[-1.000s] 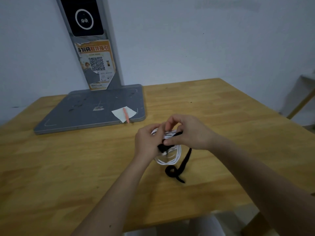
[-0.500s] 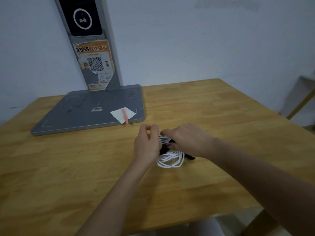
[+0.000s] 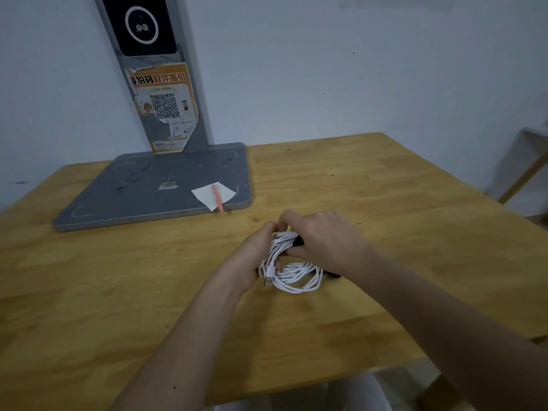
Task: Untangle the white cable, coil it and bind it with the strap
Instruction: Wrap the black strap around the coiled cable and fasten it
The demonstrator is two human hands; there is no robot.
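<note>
**A:** Start with the surface (image 3: 370, 185), wide wood, and the grey stand base (image 3: 166, 185) at its far left. Your whole job sits just in front of that base's near right corner, a little to the right.

**B:** And the white cable (image 3: 292, 272)?

**A:** Coiled already, loops gathered between your two hands. The bundle's long axis runs from far, up by your fingertips, back toward you, where the loose loops fan out on the wood. Your left hand (image 3: 257, 256) is curled round the coil's left side, the plug end poking out by its fingers.

**B:** The right?

**A:** Your right hand (image 3: 323, 238) comes over the top from the right, fingers bent, pinching the black strap (image 3: 298, 241) against the coil's far end. A bit of strap tail shows under your right wrist. I'd judge the right hand is the one to carry the wrap round.

**B:** Bound yet?

**A:** Can't tell; your hand hides the fastening.
</note>
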